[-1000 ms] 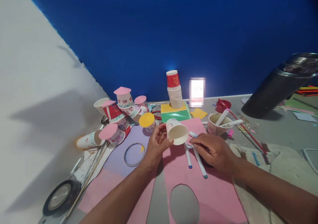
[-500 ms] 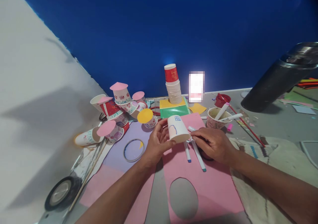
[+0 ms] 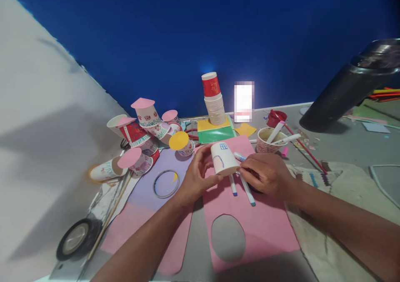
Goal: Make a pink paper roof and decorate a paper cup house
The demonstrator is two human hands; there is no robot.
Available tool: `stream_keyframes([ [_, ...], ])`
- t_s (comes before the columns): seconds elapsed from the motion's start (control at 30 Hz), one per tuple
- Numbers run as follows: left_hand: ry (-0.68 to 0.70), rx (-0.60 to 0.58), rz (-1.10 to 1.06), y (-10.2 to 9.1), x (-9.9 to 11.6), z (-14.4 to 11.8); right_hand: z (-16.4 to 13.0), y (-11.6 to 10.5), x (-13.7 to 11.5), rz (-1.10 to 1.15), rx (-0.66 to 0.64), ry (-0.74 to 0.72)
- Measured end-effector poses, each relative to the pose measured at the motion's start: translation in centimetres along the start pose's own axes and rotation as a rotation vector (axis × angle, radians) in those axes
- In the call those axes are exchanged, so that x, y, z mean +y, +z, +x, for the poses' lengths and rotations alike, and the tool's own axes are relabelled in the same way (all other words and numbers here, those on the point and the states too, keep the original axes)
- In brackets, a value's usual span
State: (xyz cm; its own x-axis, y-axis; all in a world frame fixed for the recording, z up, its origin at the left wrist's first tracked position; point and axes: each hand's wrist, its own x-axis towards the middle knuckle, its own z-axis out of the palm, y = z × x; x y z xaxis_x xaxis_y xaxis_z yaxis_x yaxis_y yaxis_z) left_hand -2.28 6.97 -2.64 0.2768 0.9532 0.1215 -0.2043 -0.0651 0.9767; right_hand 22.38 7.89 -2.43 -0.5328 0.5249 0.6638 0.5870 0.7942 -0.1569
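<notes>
Pink paper sheet (image 3: 265, 232) on the floor under both hands. Left hand (image 3: 195, 177) curled around white paper cup (image 3: 223, 159), held upside down. Right hand (image 3: 265, 175) closed on markers (image 3: 240, 186), fingertips touching cup's rim.

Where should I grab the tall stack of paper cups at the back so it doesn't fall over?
Grip the stack of cups low, around its white ribbed part, probably from the front. It stands upright on the yellow paper, and the red cup on top might topple if you grab high.
</notes>
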Motion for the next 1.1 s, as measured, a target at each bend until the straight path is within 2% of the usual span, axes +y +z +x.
stream_keyframes([
  [0.13,0.039,0.004,0.249,-0.2,1.1,-0.4,0.1,-0.3,-0.2,-0.145,0.012,-0.078],
  [0.27,0.123,0.037,0.527,-0.3,1.8,-0.2,0.1,-0.4,-0.3,-0.143,0.028,-0.095],
  [0.33,0.168,0.079,0.57,-0.3,1.6,0.0,0.2,-0.5,-0.1,-0.049,0.055,-0.008],
  [0.43,0.213,0.223,0.559,-0.4,1.1,0.4,0.5,-1.2,0.6,0.12,0.13,0.237],
  [0.5,0.212,0.278,0.533,-0.4,0.8,0.5,0.8,-1.8,1.1,0.163,0.169,0.355],
  [0.53,0.205,0.288,0.523,-0.4,0.8,0.5,1.0,-2.1,1.3,0.169,0.152,0.368],
  [0.6,0.191,0.291,0.516,-0.4,0.7,0.6,1.2,-2.8,1.6,0.175,0.039,0.293],
  [0.73,0.183,0.277,0.499,-0.2,0.4,0.5,1.1,-3.6,1.0,0.196,-0.374,0.029],
  [0.83,0.171,0.276,0.486,-0.1,0.3,0.5,0.5,-3.2,0.2,0.166,-0.585,0.014],
  [0.93,0.215,0.291,0.518,-0.1,0.3,0.5,-0.3,-2.1,-0.1,0.165,-0.599,0.029],
  [1.1,0.206,0.287,0.495,-0.2,0.1,0.6,-0.2,-1.5,0.8,0.175,-0.498,-0.052],
])
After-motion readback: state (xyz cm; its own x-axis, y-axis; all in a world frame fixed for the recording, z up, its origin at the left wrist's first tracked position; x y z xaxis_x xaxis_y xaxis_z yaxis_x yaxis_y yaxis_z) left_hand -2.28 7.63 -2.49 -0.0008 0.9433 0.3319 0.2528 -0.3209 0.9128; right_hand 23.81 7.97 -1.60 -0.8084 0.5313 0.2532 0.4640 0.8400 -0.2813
